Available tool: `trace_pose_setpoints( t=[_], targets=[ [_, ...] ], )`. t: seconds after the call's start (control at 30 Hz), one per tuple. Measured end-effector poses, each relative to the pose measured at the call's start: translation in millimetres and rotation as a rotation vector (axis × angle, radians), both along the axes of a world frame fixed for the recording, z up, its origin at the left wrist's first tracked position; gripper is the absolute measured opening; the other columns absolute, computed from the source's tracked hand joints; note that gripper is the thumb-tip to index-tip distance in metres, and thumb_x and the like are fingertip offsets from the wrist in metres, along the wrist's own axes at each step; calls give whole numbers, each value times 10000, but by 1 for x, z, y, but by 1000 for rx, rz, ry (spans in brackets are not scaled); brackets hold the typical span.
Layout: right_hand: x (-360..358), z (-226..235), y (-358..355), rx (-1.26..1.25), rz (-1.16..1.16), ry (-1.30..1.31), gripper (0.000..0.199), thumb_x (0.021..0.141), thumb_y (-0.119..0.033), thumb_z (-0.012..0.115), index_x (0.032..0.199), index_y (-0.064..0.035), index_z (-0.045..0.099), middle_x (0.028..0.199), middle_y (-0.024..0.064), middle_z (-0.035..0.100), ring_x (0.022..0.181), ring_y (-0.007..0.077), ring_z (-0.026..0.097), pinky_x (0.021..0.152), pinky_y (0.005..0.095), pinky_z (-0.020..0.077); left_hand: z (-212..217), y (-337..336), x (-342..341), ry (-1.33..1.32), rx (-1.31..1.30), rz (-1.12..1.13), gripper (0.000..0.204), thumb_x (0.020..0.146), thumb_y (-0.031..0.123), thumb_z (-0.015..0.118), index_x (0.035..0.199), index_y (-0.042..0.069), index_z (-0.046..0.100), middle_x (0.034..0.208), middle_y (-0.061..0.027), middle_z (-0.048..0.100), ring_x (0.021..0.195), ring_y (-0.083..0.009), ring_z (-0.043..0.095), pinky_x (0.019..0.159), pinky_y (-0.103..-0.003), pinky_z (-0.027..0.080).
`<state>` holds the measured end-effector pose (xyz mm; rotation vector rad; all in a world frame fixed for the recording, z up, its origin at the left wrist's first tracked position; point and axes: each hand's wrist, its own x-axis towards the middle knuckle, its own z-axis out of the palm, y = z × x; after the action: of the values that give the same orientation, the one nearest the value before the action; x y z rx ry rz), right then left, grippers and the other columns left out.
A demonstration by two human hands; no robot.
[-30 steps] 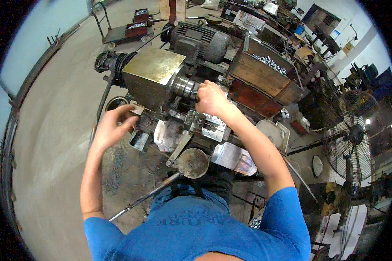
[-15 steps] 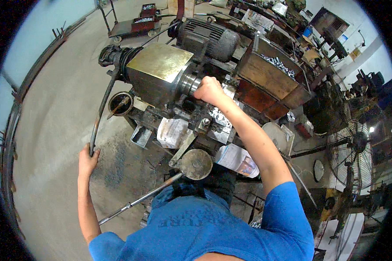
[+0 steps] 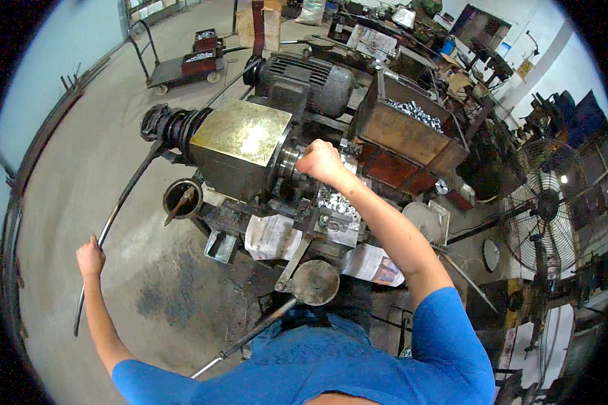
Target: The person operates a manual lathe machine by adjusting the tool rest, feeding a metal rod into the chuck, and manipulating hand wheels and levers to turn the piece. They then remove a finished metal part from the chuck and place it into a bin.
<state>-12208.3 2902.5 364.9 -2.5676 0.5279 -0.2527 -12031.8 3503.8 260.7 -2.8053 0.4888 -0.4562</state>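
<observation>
My left hand (image 3: 90, 258) is closed around a long metal lever (image 3: 121, 198), out to the left of the lathe-like machine. The lever joins the ringed collar (image 3: 182, 129) at the left end of the headstock (image 3: 240, 131), which has a worn, shiny top. My right hand (image 3: 321, 162) is closed at the front of the steel spindle (image 3: 289, 162). Whatever its fingers hold is hidden behind them. Below that hand, bright metal chips (image 3: 336, 201) lie about the tool block (image 3: 338, 228).
A motor (image 3: 311, 84) sits behind the headstock. To the right stands a rusty bin (image 3: 405, 138) with small metal parts. A round dark pot (image 3: 182, 198) with a brush is at the machine's left. A second handle (image 3: 253, 331) slopes near my waist. A caged fan (image 3: 547, 202) stands far right.
My left hand has swung the lever outward to the left, and more of its lower end now shows. My right hand stays at the spindle. The whole view has shifted a little.
</observation>
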Motion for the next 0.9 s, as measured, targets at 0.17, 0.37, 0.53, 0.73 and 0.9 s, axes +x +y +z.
trace_pose_setpoints(
  t=[0.17,0.37,0.53,0.73,0.9],
  targets=[
    [-41,18,9,-105,166,-204,206,547,-146,582,705,-30,644,1016,218,587,874,307,605,756,332,474,-12,-43,-14,-85,-455,64,234,759,146,574,969,45,586,770,-162,618,729,-322,608,644,-410,484],
    [-180,29,-27,-37,63,-361,199,536,-85,612,732,-60,627,1156,172,534,1026,335,537,862,353,440,-143,-173,-61,320,-978,-181,323,759,203,596,989,-23,572,752,-135,626,711,-233,618,622,-344,464],
    [-324,-19,-87,-80,-314,-197,241,543,-98,623,770,-17,638,1019,167,603,929,315,587,824,336,449,-180,-272,-107,544,-327,-217,297,695,251,636,921,62,597,807,-164,624,775,-344,595,662,-412,478],
    [-457,-65,-147,-45,-737,67,337,576,-110,606,890,10,630,983,201,599,877,307,592,778,352,456,-168,-264,-54,498,320,-550,259,704,172,587,959,130,593,810,-106,624,745,-278,613,641,-393,474],
    [-570,-124,-201,-375,-923,487,526,663,-185,609,1163,-69,499,1144,191,528,1044,351,500,873,409,402,-137,-249,-80,496,-70,-493,250,722,199,593,959,121,609,796,-120,609,738,-305,605,647,-414,475]
  ],
)
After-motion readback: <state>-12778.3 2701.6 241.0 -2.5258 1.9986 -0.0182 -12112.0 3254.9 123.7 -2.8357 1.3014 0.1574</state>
